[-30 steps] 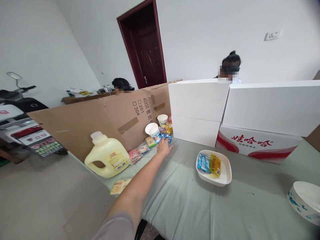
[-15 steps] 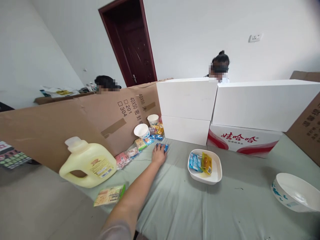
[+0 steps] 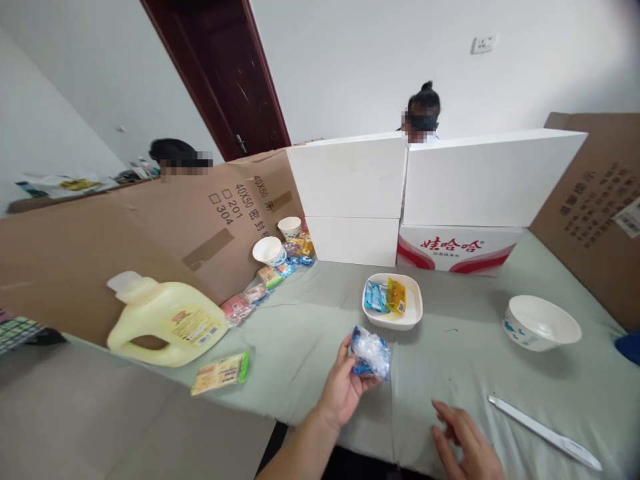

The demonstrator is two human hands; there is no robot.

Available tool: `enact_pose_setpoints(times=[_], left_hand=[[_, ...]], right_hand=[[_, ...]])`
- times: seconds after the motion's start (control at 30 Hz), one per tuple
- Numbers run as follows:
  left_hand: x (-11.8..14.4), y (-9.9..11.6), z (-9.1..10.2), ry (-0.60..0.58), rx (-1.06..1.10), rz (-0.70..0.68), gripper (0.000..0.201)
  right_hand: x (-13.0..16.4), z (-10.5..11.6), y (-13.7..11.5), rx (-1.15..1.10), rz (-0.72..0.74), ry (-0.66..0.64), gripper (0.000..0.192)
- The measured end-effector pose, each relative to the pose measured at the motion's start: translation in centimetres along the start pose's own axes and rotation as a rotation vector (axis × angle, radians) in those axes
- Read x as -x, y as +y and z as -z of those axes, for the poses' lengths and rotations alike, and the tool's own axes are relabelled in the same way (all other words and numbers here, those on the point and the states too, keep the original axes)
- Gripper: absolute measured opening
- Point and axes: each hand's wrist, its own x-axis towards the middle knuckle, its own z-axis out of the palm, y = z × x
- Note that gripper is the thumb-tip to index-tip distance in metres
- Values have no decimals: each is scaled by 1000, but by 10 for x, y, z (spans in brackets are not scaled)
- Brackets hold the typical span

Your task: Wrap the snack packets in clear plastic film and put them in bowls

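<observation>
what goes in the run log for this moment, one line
left hand: holds blue packet | right hand: open, empty, over table | square dish: two packets inside

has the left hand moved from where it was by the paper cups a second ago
Yes. The left hand has pulled back from the paper cups toward the table's near edge, now holding a blue packet.

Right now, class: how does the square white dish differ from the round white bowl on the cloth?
The square white dish has rounded corners and is shallow; the round white bowl is deeper. The dish holds blue and yellow packets; the bowl looks empty. The dish is plain white; the bowl has blue print outside. Both are white, upright, on the green cloth.
</observation>
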Motion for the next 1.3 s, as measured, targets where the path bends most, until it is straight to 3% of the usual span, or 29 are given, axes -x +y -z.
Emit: enact_pose_setpoints(times=[0.1,0.17,0.3,0.37,0.43,0.57,0.63,0.7,0.77,0.87,0.97,1.03,1.1,1.23,1.3], left_hand=[[22,-42,-20,-31,-46,9,67],[29,-60,-18,-13,-278,-85,62],[29,-63,5,40,-1033,-611,49],[26,-54,14,-128,-1319,-809,39],[24,-47,16,-300,-1459,-892,36],[24,-43,11,-319,-1487,-938,32],[24,-44,10,-311,-1474,-940,30],[25,-46,10,-311,-1454,-932,28],[26,-47,11,-310,-1424,-925,25],[27,-46,11,-298,-1374,-926,19],[27,-45,8,-273,-1345,-904,11],[27,-44,7,-261,-1339,-880,9],[28,-44,7,-255,-1326,-869,10],[28,-45,11,-190,-1241,-889,7],[27,-46,12,-145,-1221,-855,33]], right_hand=[[-20,-3,-28,-66,-33,-2,37],[-27,-8,-36,-59,-32,-6,30],[-24,-10,-30,30,-20,-37,25],[-18,-1,-19,103,-7,-64,24],[-11,14,-2,218,-5,-30,23],[2,55,46,606,-204,120,23],[3,69,63,737,-311,85,22],[-1,71,65,711,-293,15,22],[-10,60,49,560,-192,-47,25],[-31,29,3,349,-32,-131,28],[-49,5,-38,331,84,-245,27],[-54,2,-47,366,95,-319,28],[-50,13,-36,390,55,-356,26],[-22,55,20,448,-114,-294,24],[-9,72,44,511,-180,-249,25]])
